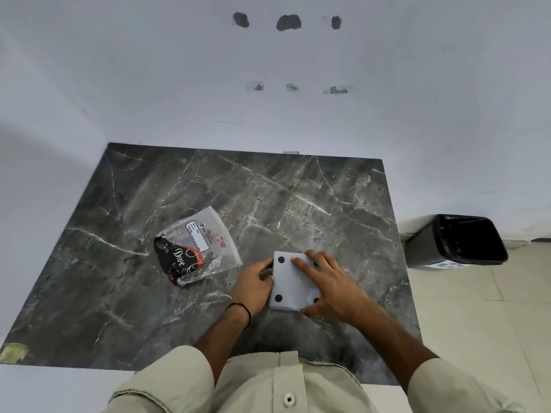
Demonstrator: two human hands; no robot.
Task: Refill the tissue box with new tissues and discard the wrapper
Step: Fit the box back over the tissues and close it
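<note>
A white tissue box (287,283) lies upside down on the dark marble table (149,308), its flat base with black round feet facing up. My left hand (255,283) grips its left side. My right hand (331,284) lies flat across the base, fingers spread and thumb hooked under the near edge. To the left of the box lies the clear plastic tissue wrapper (195,245), crumpled, with a white label and a black and red printed part; it looks emptied. No hand touches the wrapper.
A black waste bin (456,241) with a dark liner stands on the tiled floor past the table's right edge. White walls close the table's far and left sides. A yellowish patch (13,351) marks the near left corner.
</note>
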